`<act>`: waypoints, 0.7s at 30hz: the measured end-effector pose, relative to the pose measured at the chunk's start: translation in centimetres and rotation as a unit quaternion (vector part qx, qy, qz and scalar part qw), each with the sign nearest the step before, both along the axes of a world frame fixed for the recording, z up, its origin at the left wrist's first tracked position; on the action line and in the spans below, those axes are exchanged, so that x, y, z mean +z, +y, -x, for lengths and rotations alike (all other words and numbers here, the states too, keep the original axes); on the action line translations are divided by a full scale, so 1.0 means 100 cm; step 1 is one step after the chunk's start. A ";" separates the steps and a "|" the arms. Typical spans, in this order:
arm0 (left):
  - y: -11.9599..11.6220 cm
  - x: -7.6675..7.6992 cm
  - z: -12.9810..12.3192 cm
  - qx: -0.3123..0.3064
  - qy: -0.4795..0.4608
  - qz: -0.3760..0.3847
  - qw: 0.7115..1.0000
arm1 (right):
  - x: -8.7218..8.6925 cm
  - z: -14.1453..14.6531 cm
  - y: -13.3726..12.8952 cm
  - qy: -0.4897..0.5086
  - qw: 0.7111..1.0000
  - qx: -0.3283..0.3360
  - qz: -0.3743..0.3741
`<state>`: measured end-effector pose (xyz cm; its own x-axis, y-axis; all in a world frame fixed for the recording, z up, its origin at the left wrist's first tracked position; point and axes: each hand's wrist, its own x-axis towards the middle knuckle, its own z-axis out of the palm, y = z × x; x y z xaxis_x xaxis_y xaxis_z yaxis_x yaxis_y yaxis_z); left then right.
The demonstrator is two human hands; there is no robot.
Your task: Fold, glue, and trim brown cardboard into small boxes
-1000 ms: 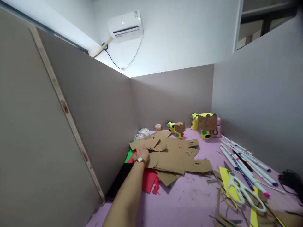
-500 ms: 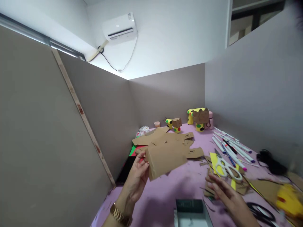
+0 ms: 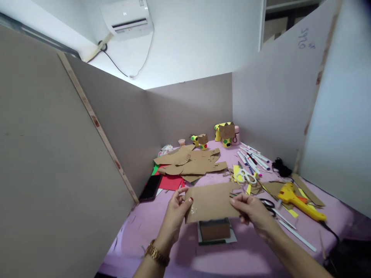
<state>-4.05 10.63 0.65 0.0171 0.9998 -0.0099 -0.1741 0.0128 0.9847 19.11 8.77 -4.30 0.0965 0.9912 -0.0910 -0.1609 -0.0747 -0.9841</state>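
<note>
Clock directions are running from the middle of the view, around the held cardboard. At nine o'clock, the left hand (image 3: 174, 209), wearing a gold watch (image 3: 156, 253), is pinching the left edge of a flat brown cardboard piece (image 3: 213, 201), thumb on the near face; its other fingers are partly hiding behind. Toward ten o'clock, a black phone-like slab (image 3: 150, 187) is lying beside red sheets (image 3: 170, 182), which are showing partly from under a pile of cut cardboard (image 3: 188, 166) at eleven. The held piece is hovering above the purple desk (image 3: 162, 224), covering the far part of a brown-panelled box (image 3: 216, 231) at six o'clock. Around twelve, yellow spotted figures (image 3: 226, 142) are standing near the back, a pink bottle (image 3: 236, 136) sitting partly behind them. At three o'clock, the right hand (image 3: 255, 213) is pinching the right edge, its lower fingers curling underneath. At two, white scissors (image 3: 245, 176) are lying among scraps, near scattered markers (image 3: 256, 158). Toward three, black-handled scissors (image 3: 268, 204) are half-hiding behind the right hand; farther right, a yellow glue gun (image 3: 301, 204) is resting, and at four a dark shape (image 3: 350, 255) is running out of view, too dim to identify.
</note>
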 end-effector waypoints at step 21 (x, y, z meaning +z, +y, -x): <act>-0.001 -0.056 0.001 -0.036 0.143 -0.073 0.986 | -0.043 0.012 -0.006 -0.007 0.997 -0.026 0.076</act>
<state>-4.12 10.52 -4.94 0.1049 0.9874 0.1184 0.1082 -0.1297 0.9856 17.96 8.16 -8.60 0.1502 0.9596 -0.2378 -0.1553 -0.2146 -0.9643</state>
